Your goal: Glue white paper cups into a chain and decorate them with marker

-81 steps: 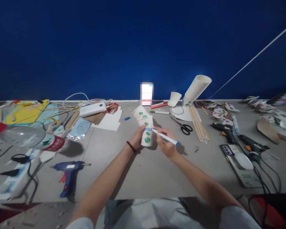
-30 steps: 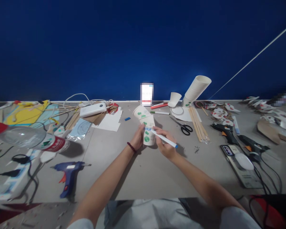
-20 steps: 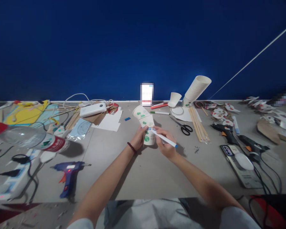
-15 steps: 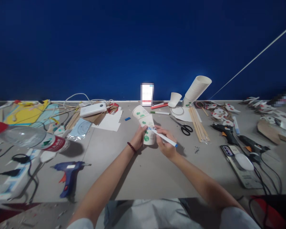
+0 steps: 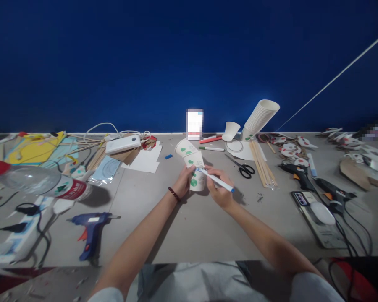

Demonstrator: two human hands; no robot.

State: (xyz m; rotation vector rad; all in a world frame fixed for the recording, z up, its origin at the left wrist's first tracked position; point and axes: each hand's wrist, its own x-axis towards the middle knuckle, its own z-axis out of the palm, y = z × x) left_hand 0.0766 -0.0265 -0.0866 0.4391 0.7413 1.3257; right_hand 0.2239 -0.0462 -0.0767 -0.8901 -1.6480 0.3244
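Two or more paper cups with green leaf prints are joined in a bent column at the middle of the table. My left hand grips the lower cup from its left side. In my right hand is a white marker with a blue end, its tip against the lower cup's right side near the seam. Blue marks show on the cup just below that seam. The fingers of my right hand are closed around the marker.
Scissors, wooden sticks and a tall cup stack lie to the right. A blue glue gun and a plastic bottle are at the left. Two black glue guns and a phone lie far right.
The marker's tip has shifted slightly on the cup, and the blue marks near the seam look a little different. The left hand and the cups stay in place.
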